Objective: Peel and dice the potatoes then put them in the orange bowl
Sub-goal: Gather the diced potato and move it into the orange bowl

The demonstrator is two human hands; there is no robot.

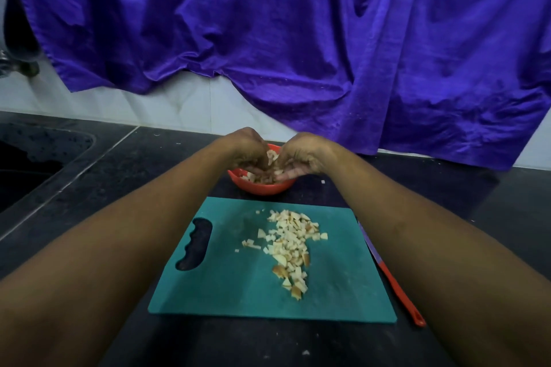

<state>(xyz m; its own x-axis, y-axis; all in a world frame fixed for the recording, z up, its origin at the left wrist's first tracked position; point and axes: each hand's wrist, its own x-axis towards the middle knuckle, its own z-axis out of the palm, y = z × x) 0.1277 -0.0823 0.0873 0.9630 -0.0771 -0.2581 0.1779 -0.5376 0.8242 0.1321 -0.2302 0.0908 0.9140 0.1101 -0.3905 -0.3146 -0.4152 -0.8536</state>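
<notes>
- A creased purple cloth (298, 24) hangs over the white tiled wall (179, 101) behind the worktop.
- The dark speckled stone surface (447, 194) runs the full width, with a sunken dark sink (29, 164) at the far left.
- A teal plastic cutting board (238, 277) with a handle slot lies flat in the middle.
- The left hand (247, 149) is over the bowl, fingers curled down around a few potato bits.
- The right hand (304, 155) meets it there, palm turned up and fingers fairly straight. Pieces seem to lie against them, though they blur together.
- A small round orange bowl (259, 188) stands just beyond the board, partly filled.
- A knife with a red handle (399, 289) lies along the board's right edge.
- Pale diced potato pieces (292, 244) sit heaped on the board. More are in the bowl and between the hands.
</notes>
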